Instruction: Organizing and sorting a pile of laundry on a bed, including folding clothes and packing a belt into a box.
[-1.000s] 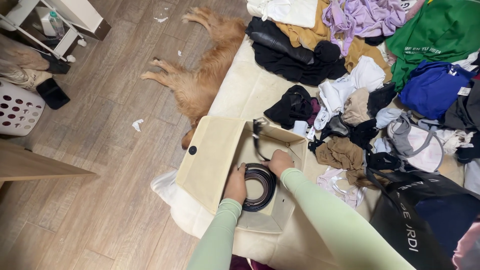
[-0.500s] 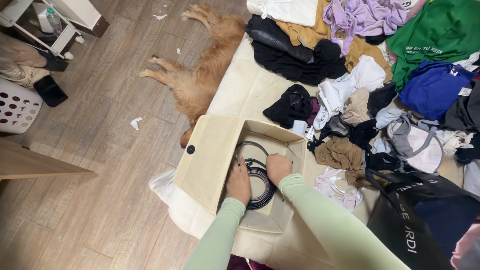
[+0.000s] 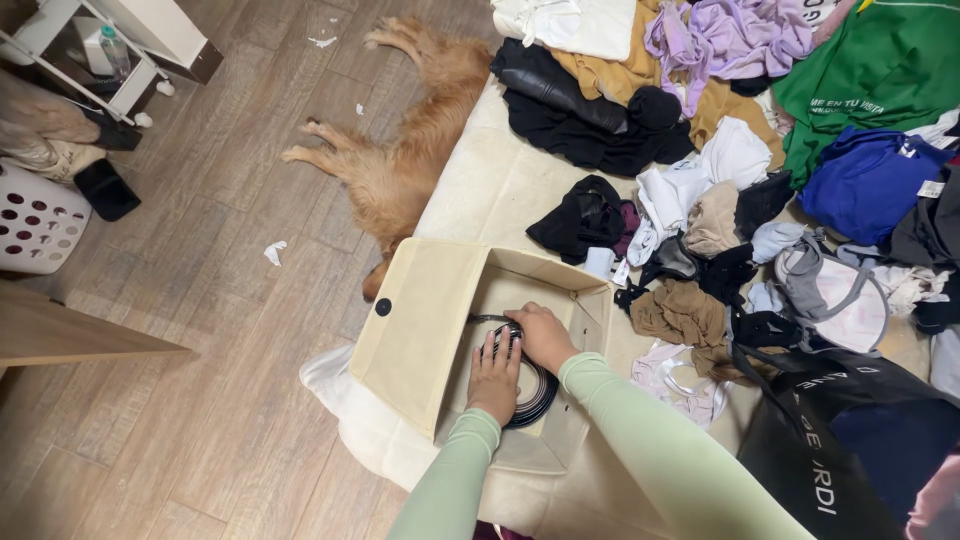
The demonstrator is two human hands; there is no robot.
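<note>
Both hands are down inside a beige fabric box (image 3: 420, 320) that stands on a pale bed (image 3: 480, 175). A coiled dark belt (image 3: 535, 385) lies flat on the box floor, toward the near wall. The left hand (image 3: 495, 375) lies palm down on top of the coil, fingers (image 3: 500, 345) stretched out nearly straight and a little spread, pressing rather than gripping; the coil shows as a dark arc just right of and below this hand, the rest hidden under the palm. The right hand (image 3: 545, 335) sits at the far edge of the coil, fingers curled down over the belt's loose end, which runs as a short dark strip to the left of its fingertips. Whether those fingers actually pinch the strip or only rest on it cannot be told. The two hands touch or nearly touch above the coil. Both arms wear light green sleeves (image 3: 640, 450).

Beside the box to the right, loose clothes (image 3: 700, 200) are heaped across the bed, with a black bag (image 3: 830, 440) at the near corner. On the wood floor (image 3: 200, 330) left of the bed a golden dog (image 3: 405, 150) lies stretched out, its head close to the box's far left corner. A white perforated basket (image 3: 35, 220) stands at the left edge
</note>
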